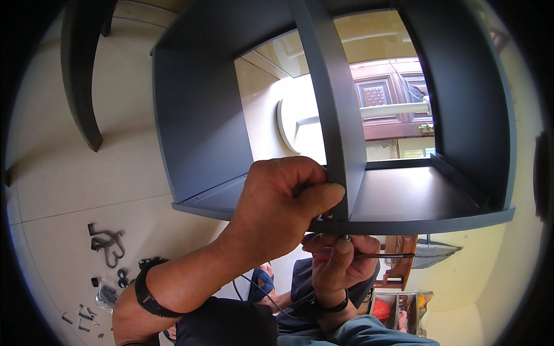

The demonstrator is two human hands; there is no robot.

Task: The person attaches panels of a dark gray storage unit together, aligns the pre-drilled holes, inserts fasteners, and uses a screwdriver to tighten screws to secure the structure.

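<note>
Along the near lower edge of the dark cabinet [199, 115], the upright divider [339, 115] seems to be getting fastened, which calls for steady alignment. The left hand [277, 205] pinches its foot between thumb and curled fingers; below, the right hand [343, 265] pinches a small metal fitting [345, 237].

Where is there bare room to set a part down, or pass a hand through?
Set down: floor between the dark leg and cabinet. Pass through: the right compartment, between divider and right side panel. Crowded: the divider's foot, with the left hand on it and right hand just below; lower-left floor, with hooks and a bag.
</note>
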